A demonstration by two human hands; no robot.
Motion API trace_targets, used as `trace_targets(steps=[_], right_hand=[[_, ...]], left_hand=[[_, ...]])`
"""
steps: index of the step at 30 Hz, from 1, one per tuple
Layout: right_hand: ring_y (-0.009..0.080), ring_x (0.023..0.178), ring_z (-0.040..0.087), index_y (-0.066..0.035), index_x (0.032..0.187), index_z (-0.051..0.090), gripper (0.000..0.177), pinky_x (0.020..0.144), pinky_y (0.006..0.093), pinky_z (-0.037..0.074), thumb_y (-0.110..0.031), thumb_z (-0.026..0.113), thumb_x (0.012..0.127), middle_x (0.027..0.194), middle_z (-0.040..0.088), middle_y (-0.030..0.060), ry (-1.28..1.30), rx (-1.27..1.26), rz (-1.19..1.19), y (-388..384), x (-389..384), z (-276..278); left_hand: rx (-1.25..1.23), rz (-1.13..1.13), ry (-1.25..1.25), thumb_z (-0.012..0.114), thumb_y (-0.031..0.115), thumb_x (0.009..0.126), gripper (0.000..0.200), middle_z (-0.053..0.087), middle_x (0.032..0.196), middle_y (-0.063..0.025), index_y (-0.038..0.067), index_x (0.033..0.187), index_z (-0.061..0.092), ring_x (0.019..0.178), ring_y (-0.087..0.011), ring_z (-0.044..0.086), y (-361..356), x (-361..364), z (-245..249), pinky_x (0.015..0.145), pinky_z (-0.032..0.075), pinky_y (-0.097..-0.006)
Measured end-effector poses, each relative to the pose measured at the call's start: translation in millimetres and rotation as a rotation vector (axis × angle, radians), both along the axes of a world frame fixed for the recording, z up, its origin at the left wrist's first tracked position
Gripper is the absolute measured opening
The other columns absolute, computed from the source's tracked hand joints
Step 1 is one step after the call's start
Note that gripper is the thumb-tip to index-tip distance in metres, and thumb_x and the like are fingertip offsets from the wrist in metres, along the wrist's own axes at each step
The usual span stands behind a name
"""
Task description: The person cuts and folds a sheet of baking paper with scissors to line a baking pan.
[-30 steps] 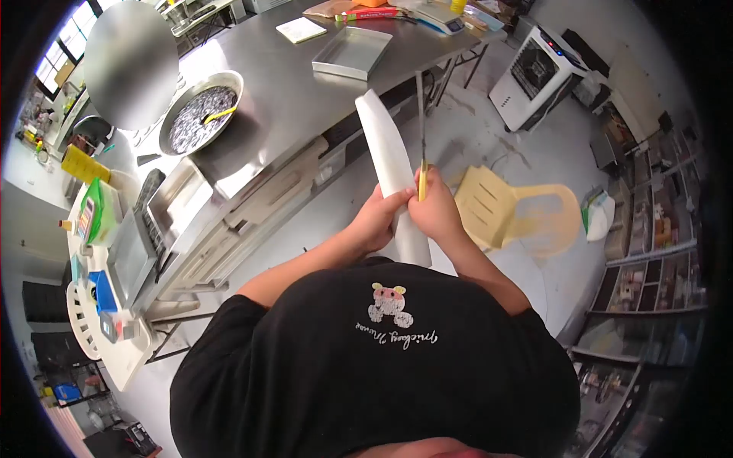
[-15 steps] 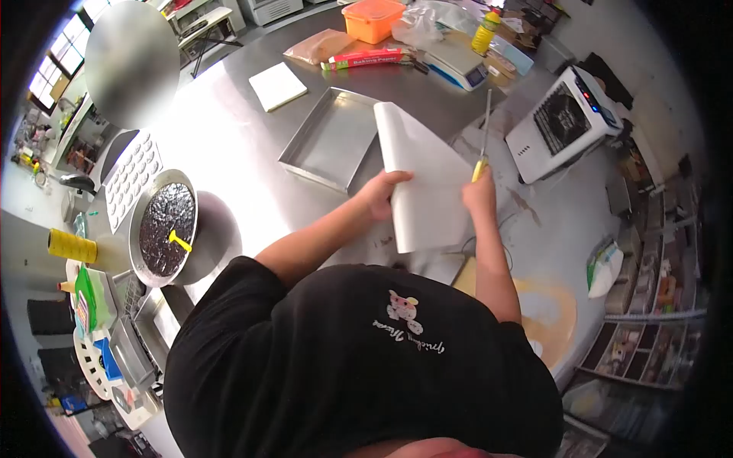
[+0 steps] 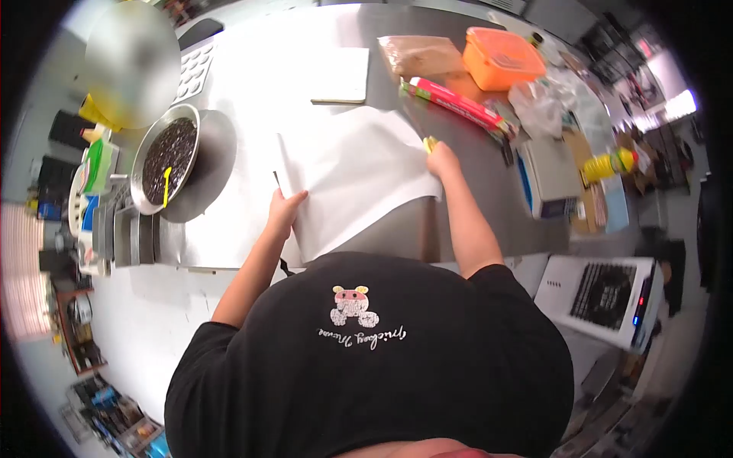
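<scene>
A wide white sheet of baking paper is spread out in front of my body, above the steel table. My left hand is closed on its left edge, thumb on top. At the sheet's upper right corner, my right hand is closed round the yellow handle of a knife and touches the paper there. The knife's blade cannot be made out now. The rectangular metal baking pan seen earlier is hidden, with the paper over that part of the table.
On the steel table stand a bowl of dark mixture with a yellow utensil, a white stack, a baking paper box, an orange container and a scale. A white cooler stands at the right.
My view has turned to the right. The baking paper has gone from a folded, upright position to spread out between my hands. My hands are farther apart, and the pan has become hidden.
</scene>
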State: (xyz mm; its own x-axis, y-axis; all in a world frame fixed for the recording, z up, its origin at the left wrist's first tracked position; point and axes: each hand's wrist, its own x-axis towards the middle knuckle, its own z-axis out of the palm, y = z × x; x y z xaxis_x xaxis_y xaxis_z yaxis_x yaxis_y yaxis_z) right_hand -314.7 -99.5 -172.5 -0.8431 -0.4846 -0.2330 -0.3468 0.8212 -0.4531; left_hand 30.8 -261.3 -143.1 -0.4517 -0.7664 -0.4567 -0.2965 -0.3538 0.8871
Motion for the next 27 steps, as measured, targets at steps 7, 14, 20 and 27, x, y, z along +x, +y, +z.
trace_targets(steps=[7, 14, 20, 27], right_hand=[[0.0360, 0.107, 0.056, 0.003, 0.110, 0.053, 0.036, 0.090, 0.0426, 0.045, -0.015, 0.054, 0.078, 0.112, 0.058, 0.0263, -0.170, 0.079, 0.273, -41.0, 1.2, -17.6], [0.0368, 0.106, 0.056, 0.004, 0.112, 0.050, 0.038, 0.089, 0.0416, 0.045, -0.013, 0.054, 0.079, 0.112, 0.058, 0.0263, -0.110, -0.025, 0.335, -140.5, -6.7, -11.3], [0.0407, 0.103, 0.056, 0.005, 0.106, 0.052, 0.032, 0.087, 0.0445, 0.045, -0.011, 0.050, 0.078, 0.105, 0.059, 0.0290, -0.050, -0.136, 0.255, -182.8, -13.9, 2.1], [0.0407, 0.102, 0.057, 0.004, 0.109, 0.048, 0.034, 0.086, 0.0458, 0.045, -0.011, 0.051, 0.079, 0.107, 0.059, 0.0273, 0.031, -0.070, 0.146, -122.4, -6.9, 30.0]], left_hand=[[-0.307, 0.100, -0.324, 0.068, 0.015, 0.076, 0.050, 0.060, 0.101, -0.0158, -0.005, 0.117, 0.046, 0.087, -0.0223, 0.060, 0.3, 9.6, -24.0, 0.077, 0.050, -0.0332], [-0.191, 0.281, -0.107, 0.068, 0.019, 0.076, 0.051, 0.060, 0.102, -0.0164, -0.006, 0.115, 0.046, 0.087, -0.0223, 0.061, -62.9, 20.0, -29.5, 0.077, 0.050, -0.0334], [0.052, 0.257, 0.000, 0.065, 0.020, 0.080, 0.050, 0.059, 0.101, -0.0145, -0.003, 0.118, 0.043, 0.085, -0.0210, 0.060, -119.7, 5.8, -16.1, 0.073, 0.052, -0.0358], [0.034, 0.027, 0.009, 0.064, 0.020, 0.081, 0.050, 0.057, 0.105, -0.0152, -0.003, 0.120, 0.041, 0.088, -0.0213, 0.059, -110.0, 10.6, 3.0, 0.076, 0.052, -0.0352]])
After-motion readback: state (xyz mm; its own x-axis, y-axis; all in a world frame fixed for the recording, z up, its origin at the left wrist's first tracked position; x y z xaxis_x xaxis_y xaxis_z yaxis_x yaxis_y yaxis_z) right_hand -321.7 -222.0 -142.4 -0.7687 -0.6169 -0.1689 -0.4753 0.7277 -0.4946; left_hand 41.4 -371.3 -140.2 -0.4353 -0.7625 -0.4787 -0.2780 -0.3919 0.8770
